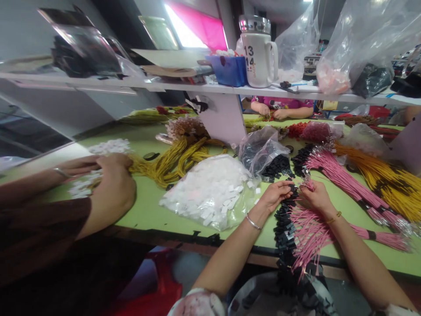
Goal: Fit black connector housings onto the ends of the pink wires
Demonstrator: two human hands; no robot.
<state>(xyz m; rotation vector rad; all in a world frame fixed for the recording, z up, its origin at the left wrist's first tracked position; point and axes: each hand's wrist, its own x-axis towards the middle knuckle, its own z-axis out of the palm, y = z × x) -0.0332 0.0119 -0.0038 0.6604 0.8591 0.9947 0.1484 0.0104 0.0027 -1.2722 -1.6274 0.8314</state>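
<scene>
My left hand [276, 195], a bangle on its wrist, pinches a small black plastic connector housing [292, 188]. Close by on the right, my right hand [317, 197] is closed around pink wires [306, 180] with metal-tipped ends, which point up toward the housing. Whether a wire end touches the housing is too small to tell. Beneath both hands runs a dense row of black connector housings [284, 224], with pink wires [312, 239] fanning out beside it and over the table edge. Loose black housings [279, 167] are heaped just beyond my left hand.
Left of my arm lies a clear bag of white connectors [210, 188]. A co-worker's hands [113, 180] work at the far left by yellow wires [171, 162]. Pink bundles [351, 184] and orange wires [384, 184] lie right. A shelf [197, 85] with a mug [258, 57] crosses above.
</scene>
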